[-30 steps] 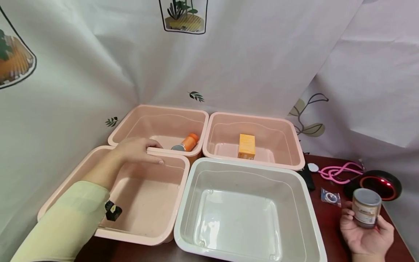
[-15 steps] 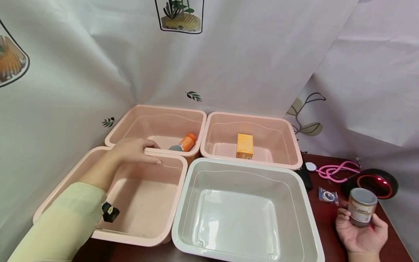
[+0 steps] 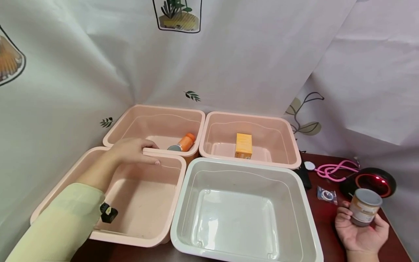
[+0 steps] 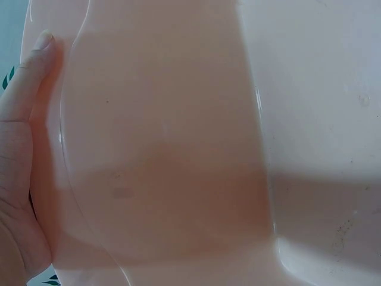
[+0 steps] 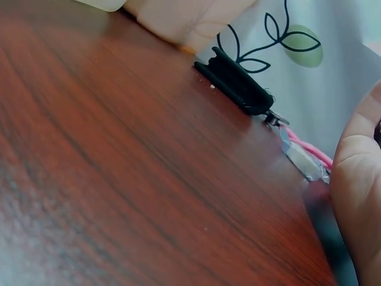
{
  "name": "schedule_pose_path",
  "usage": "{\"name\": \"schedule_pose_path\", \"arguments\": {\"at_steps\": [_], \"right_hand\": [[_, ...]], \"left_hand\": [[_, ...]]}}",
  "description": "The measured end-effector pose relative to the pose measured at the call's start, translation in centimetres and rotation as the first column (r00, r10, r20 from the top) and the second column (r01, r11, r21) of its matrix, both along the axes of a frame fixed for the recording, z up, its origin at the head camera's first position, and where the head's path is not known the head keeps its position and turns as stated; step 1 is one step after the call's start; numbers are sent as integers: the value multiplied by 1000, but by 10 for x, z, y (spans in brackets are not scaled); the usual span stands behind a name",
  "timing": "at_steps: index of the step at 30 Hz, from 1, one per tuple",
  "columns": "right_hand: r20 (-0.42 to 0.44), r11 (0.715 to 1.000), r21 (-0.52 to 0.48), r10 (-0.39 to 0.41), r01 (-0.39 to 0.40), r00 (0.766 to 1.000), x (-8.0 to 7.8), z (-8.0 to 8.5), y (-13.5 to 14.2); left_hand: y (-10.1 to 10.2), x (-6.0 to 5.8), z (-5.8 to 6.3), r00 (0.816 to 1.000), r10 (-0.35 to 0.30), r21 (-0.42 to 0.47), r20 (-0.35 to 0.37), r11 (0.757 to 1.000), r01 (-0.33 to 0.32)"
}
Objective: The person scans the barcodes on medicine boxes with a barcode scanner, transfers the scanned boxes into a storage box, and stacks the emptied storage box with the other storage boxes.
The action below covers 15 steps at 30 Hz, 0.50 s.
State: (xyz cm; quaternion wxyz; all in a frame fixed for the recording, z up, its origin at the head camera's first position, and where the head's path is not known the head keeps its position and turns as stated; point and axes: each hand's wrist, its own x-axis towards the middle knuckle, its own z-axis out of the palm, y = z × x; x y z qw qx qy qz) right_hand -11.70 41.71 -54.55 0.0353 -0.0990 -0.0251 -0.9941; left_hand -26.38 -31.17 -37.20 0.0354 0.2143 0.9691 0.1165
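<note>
In the head view, my right hand (image 3: 362,233) holds a small jar (image 3: 364,207) with a grey lid and an orange-and-white label, its fingers and thumb around the sides. The jar leans slightly above the table's right side. My left hand (image 3: 131,152) rests across the adjoining rims of the front-left pink bin (image 3: 178,193) and back-left pink bin (image 3: 167,108). Its straight thumb lies along the front bin's inner wall; the other fingers reach over the rim, partly hidden. Near them an orange bottle (image 3: 185,143) with a grey end lies in the back bin.
A light grey bin (image 3: 239,214) stands front centre. The back-right pink bin (image 3: 284,143) contains a yellow box (image 3: 243,145). On the dark red table (image 3: 322,218) lie a pink stethoscope (image 3: 334,171), a small packet (image 3: 326,195) and a round black device (image 3: 376,182) with red lights.
The head view has shifted slightly, moving the scene a little left. My right hand has tilted the jar a bit to the right. The left hand stays on the rims.
</note>
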Motion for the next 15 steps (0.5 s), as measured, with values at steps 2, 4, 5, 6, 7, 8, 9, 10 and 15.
{"name": "schedule_pose_path", "arguments": {"at_steps": [2, 4, 5, 6, 7, 8, 9, 10, 15], "right_hand": [[21, 1000, 3, 6, -6, 1000, 0, 1, 2], [40, 1000, -4, 10, -10, 999, -1, 1, 3], [51, 1000, -6, 14, -13, 999, -1, 1, 4], [60, 1000, -7, 15, -15, 998, -2, 0, 4], [68, 1000, -10, 18, -17, 998, -2, 0, 4], [76, 1000, -11, 21, -20, 997, -3, -1, 4], [81, 1000, -13, 22, -21, 996, -3, -1, 4], [84, 1000, -11, 23, -22, 996, -4, -1, 4], [80, 1000, -17, 14, -13, 997, -3, -2, 5]], "left_hand": [[1, 0, 1, 1000, -6, 2, -1, 1000, 6], [2, 0, 1, 1000, -8, 7, 0, 1000, 8], [2, 0, 2, 1000, -7, 9, 1, 1000, 7], [2, 1, 2, 1000, -5, 7, 2, 1000, 5], [1, 1, 3, 1000, -3, 5, 1, 1000, 3], [0, 2, 3, 1000, 1, 3, 0, 1000, -1], [0, 2, 3, 1000, 4, 0, 0, 1000, -4], [-1, 2, 3, 1000, 5, -3, 0, 1000, -5], [-1, 2, 2, 1000, -1, 0, 5, 1000, 1]]}}
